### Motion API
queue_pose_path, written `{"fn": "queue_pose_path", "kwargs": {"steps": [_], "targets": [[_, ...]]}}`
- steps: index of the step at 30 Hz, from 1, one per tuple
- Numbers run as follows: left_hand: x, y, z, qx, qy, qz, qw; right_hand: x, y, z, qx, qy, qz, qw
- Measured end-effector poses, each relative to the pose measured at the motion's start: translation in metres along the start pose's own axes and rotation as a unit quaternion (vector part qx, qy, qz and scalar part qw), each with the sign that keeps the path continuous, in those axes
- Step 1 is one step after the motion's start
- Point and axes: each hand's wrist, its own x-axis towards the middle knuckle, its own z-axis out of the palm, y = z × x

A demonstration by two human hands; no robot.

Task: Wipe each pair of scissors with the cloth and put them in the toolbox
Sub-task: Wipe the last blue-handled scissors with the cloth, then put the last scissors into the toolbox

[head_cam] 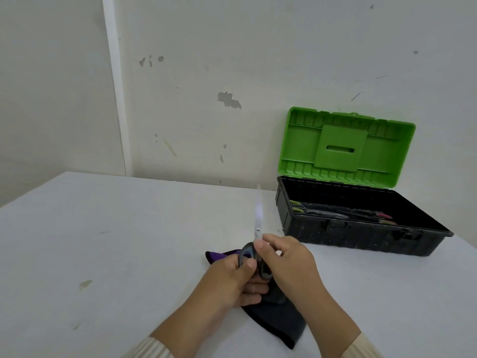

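Wiping step, I judged: scissors (257, 226) held over the cloth (278, 324).
Left hand (232, 280) gripped the handles, right hand (289, 262) pinched them; open toolbox (361, 237) next.

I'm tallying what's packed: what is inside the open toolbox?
Inside lie green-handled scissors at the left and red-handled scissors at the right, blades overlapping. The toolbox front wall hides the floor nearest it, so more could lie there.

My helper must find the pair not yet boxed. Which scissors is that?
On the white table, left of the green-lidded toolbox, the left hand and right hand meet above a dark cloth. The scissors they hold point blade-up toward the wall, dark-handled, unlike the coloured-handled pairs lying flat inside the toolbox.
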Motion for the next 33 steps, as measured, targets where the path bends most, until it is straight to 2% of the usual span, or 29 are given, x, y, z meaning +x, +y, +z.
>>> {"fn": "queue_pose_path", "kwargs": {"steps": [4,6,8,11,13,15,18,20,21,23,25,28,33], "targets": [[-0.004,-0.004,0.006,0.137,0.012,0.062,0.988,0.001,-0.008,-0.008,-0.059,0.063,-0.031,0.996],[-0.008,-0.004,0.011,0.19,0.03,0.098,0.976,0.0,-0.012,-0.017,-0.029,0.081,-0.016,0.996],[-0.011,-0.004,0.022,0.199,0.03,0.124,0.972,0.0,-0.011,-0.033,0.014,0.103,0.009,0.995],[-0.012,-0.003,0.053,0.251,0.031,0.174,0.952,0.003,0.002,-0.068,0.0,0.118,0.034,0.992],[-0.009,-0.005,0.08,0.327,0.021,0.192,0.925,0.002,0.016,-0.09,-0.037,0.099,0.053,0.993],[-0.001,-0.009,0.109,0.417,-0.021,0.169,0.893,0.0,0.032,-0.11,-0.074,0.093,0.068,0.991],[0.017,-0.017,0.146,0.553,-0.065,0.126,0.821,0.004,0.053,-0.143,-0.15,0.098,0.068,0.982],[0.032,-0.021,0.161,0.617,-0.064,0.105,0.778,0.016,0.061,-0.169,-0.209,0.111,0.039,0.971],[0.04,-0.023,0.167,0.633,-0.056,0.103,0.765,0.025,0.062,-0.182,-0.234,0.121,0.016,0.965],[0.055,-0.027,0.172,0.639,-0.03,0.109,0.761,0.046,0.059,-0.208,-0.289,0.131,-0.035,0.948],[0.07,-0.03,0.174,0.637,-0.01,0.109,0.763,0.072,0.057,-0.229,-0.357,0.105,-0.065,0.926],[0.084,-0.035,0.175,0.638,0.009,0.104,0.763,0.117,0.074,-0.245,-0.484,0.034,-0.088,0.87],[0.091,-0.04,0.178,0.643,0.035,0.111,0.757,0.165,0.125,-0.236,-0.56,-0.159,0.001,0.813]]}}
